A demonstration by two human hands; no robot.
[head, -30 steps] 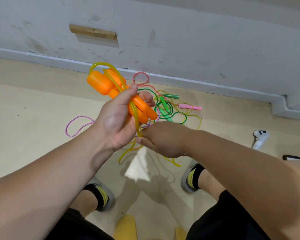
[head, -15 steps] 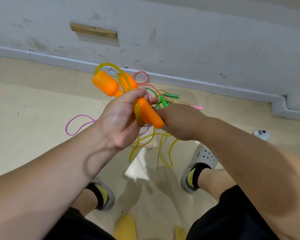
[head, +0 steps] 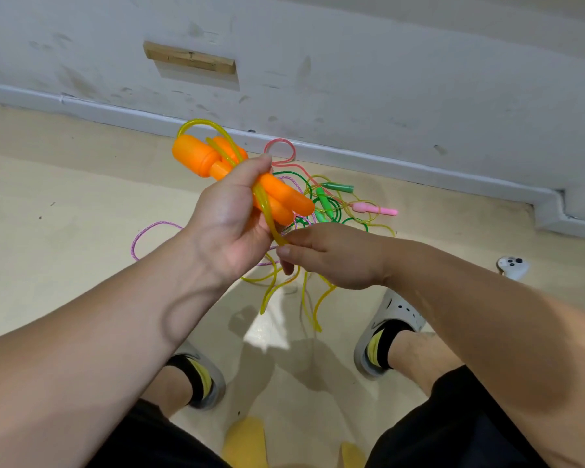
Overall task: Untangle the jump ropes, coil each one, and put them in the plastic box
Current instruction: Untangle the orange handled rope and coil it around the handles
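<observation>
A pale wall [head: 385,62] with a white skirting board [head: 352,157] runs beyond the fingers, and a cream floor [head: 48,214] lies below them. The person's two bare forearms reach in from the near edge.

The left hand [head: 230,228] is raised. Its fingers [head: 250,170] are curled tight round a pair of orange handles [head: 196,157] held side by side, with the thumb laid across the top. The handles' thick ends stick out past the thumb towards the wall and the tapered ends point towards the right hand.

The right hand [head: 335,255] sits just below and beside the left fingers. Its thumb and forefinger are closed in a pinch on the yellow rope [head: 267,214]. This rope loops over the thick handle ends, crosses the handles under the left thumb and runs down into the pinch. Its slack hangs in loose loops under both hands.

Beyond the right fingers, on the floor, lies a tangle of ropes [head: 321,197], with green handles [head: 338,188] and a pink handle [head: 374,209] showing among the strands. A purple rope [head: 149,231] loops out on the floor beyond the left wrist.

Below the hands stand two grey clogs [head: 395,312]. A white controller [head: 512,266] lies on the floor past the right forearm. A small wooden block [head: 190,60] is fixed to the wall.
</observation>
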